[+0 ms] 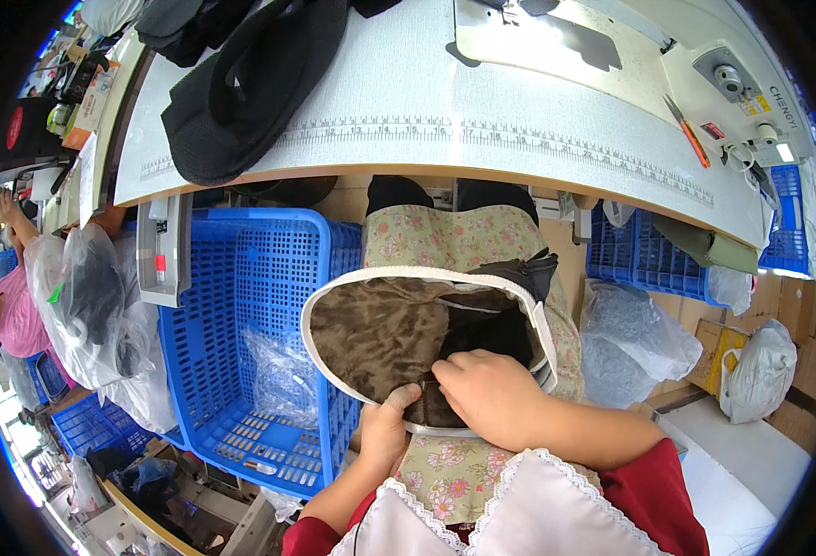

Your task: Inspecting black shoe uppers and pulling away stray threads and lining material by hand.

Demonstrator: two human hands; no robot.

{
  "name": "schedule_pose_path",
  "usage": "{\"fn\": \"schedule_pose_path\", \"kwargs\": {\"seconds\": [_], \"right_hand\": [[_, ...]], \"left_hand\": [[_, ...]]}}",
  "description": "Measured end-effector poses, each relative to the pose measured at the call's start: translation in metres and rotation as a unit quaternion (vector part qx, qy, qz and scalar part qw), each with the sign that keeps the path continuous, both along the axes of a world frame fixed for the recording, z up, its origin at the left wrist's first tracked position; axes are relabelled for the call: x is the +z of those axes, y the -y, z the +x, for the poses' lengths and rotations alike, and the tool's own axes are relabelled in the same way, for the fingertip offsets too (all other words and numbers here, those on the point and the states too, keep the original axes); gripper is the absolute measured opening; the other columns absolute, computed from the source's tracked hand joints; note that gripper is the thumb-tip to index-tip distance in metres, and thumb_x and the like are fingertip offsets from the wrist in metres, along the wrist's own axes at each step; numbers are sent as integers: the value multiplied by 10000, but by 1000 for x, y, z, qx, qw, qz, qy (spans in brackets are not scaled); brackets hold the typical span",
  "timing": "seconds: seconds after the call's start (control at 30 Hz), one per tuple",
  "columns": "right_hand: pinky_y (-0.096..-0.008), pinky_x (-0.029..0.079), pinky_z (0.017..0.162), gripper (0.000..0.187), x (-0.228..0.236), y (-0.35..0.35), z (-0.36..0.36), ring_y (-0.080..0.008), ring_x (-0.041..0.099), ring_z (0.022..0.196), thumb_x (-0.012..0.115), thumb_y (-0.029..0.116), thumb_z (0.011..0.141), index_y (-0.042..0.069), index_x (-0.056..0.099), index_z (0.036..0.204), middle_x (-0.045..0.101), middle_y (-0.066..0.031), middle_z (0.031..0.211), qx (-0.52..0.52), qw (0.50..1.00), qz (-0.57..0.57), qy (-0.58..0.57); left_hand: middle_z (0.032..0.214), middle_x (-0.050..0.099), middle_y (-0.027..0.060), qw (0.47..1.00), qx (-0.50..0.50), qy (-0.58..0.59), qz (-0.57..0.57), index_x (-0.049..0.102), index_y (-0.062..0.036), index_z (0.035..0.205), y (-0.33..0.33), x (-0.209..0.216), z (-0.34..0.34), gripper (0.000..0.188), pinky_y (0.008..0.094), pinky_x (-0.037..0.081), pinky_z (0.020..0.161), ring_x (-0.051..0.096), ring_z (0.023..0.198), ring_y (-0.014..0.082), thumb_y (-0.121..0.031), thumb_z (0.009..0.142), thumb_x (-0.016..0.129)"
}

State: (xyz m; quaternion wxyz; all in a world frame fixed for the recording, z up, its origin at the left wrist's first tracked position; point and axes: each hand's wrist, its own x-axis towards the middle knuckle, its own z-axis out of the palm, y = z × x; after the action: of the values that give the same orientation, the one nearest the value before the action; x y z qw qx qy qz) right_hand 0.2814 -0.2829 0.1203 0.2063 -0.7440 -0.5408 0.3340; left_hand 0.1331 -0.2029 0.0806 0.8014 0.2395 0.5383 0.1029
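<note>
On my lap lies a hat-like sewn piece (pixel 380 334) with a brown plush lining and a white band round its open rim. Its opening faces up, and the inside at the right is dark. My left hand (pixel 387 428) grips the near rim, thumb over the edge and the other fingers hidden below. Curled fingers of my right hand (pixel 489 394) press into the lining beside that thumb, at a seam; their tips are partly hidden. A black strap-like part (pixel 524 271) hangs on the rim's far right.
A sewing table (pixel 380 102) with a printed ruler spans the far side, bearing black fabric pieces (pixel 241 102), orange-handled snips (pixel 689 134) and a sewing machine (pixel 741 74). A blue crate (pixel 241 222) holding clear plastic stands left. Plastic bags (pixel 630 338) lie right. Another person (pixel 20 315) sits far left.
</note>
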Motion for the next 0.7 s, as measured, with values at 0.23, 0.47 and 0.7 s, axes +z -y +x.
{"fn": "schedule_pose_path", "kwargs": {"seconds": [0.23, 0.47, 0.7], "right_hand": [[-394, 497, 679, 106, -1, -1, 5, -301, 600, 736, 569, 83, 724, 18, 551, 806, 578, -132, 746, 70, 995, -70, 29], [-378, 494, 637, 79, -5, 0, 4, -294, 600, 723, 584, 105, 764, 41, 557, 801, 574, -118, 750, 40, 999, 7, -16], [-335, 473, 603, 77, 14, -16, 8, -230, 546, 759, 623, 112, 749, 73, 573, 791, 511, -51, 787, 1, 995, 99, 6]], "left_hand": [[1127, 560, 92, 1000, -14, 1, 23, 509, 18, 1175, -1, 4, 3, 460, 319, 426, 889, 537, 992, 205, -17, 727, 608], [1131, 562, 89, 997, -30, 26, 59, 507, 14, 1187, -1, 6, 5, 459, 309, 408, 908, 534, 1003, 200, -54, 754, 640], [1112, 582, 77, 981, -129, 28, 144, 535, 10, 1155, -1, 4, 0, 375, 303, 410, 897, 542, 1005, 185, -37, 793, 618]]}}
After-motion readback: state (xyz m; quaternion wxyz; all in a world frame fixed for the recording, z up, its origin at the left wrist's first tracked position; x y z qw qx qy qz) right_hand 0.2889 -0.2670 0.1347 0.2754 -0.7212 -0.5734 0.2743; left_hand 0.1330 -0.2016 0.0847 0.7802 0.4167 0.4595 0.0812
